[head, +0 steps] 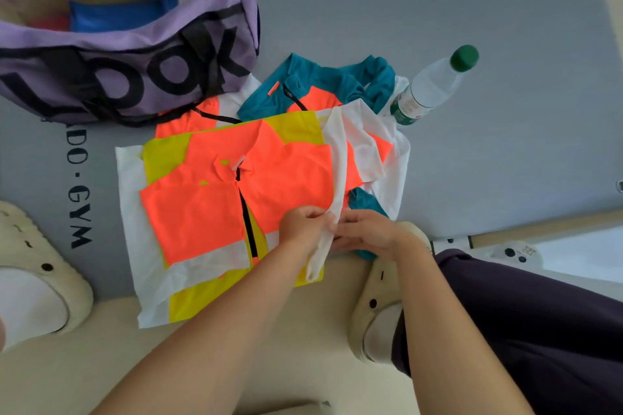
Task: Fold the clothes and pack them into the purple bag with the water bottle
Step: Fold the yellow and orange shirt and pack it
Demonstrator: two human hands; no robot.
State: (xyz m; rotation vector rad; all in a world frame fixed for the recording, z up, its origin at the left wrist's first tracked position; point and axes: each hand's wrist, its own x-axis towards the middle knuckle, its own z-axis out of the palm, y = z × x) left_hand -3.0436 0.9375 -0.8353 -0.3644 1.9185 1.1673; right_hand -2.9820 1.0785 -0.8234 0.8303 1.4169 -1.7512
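Note:
An orange, yellow and white jacket (209, 199) lies spread flat on the floor in the middle of the view. Its white sleeve (338, 165) is stretched toward me. My left hand (303, 224) pinches that sleeve near its cuff end. My right hand (367, 232) grips the same sleeve from the other side. A teal and orange garment (320, 84) lies crumpled behind the jacket. The purple bag (135, 54) stands open at the top left with blue and red clothes inside. A clear water bottle (431, 84) with a green cap lies on its side to the right.
The grey mat (488, 128) carries black lettering at the left. My cream clogs sit at the left (37, 266) and under my right forearm (381, 300). My dark trouser leg (522, 330) fills the lower right. A white wall base runs along the top.

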